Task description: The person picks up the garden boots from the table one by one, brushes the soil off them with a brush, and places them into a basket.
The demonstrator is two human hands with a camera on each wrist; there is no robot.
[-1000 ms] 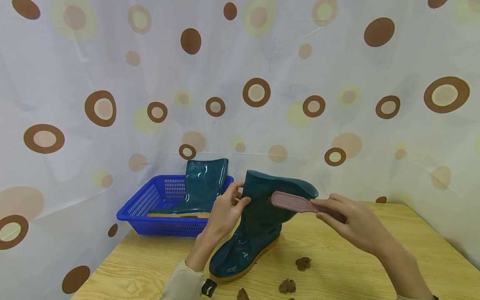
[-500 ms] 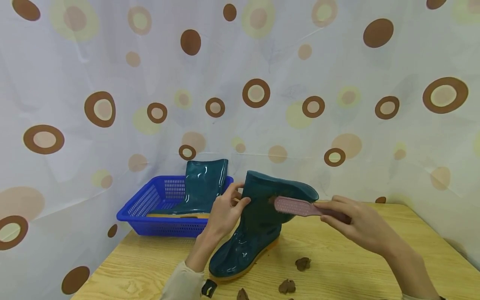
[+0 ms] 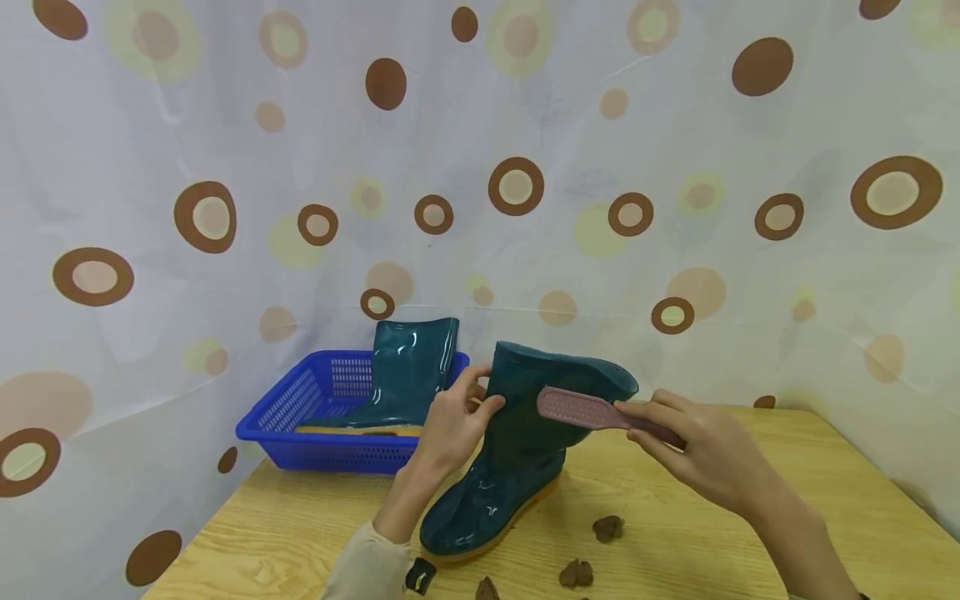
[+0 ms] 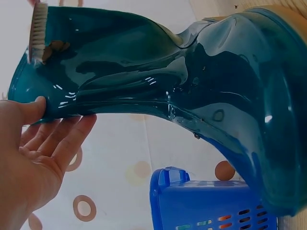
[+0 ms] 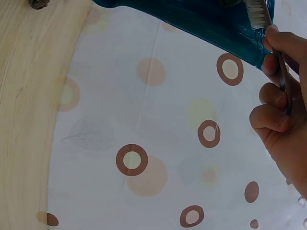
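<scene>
Since a moment ago, the brush (image 3: 581, 410) has slid left along the boot (image 3: 510, 450), bristles against its upper shaft. Glossy teal with a tan sole, it stands on the table (image 3: 675, 533). My right hand (image 3: 701, 454) pinches the brush handle; my left hand (image 3: 450, 425) grips the boot's top edge.

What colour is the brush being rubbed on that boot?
The brush is pink with pale bristles, clearest in the head view, against the dark teal boot.

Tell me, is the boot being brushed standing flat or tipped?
Tipped. The rain boot leans on its toe, heel raised off the table, steadied by the left hand.
</scene>
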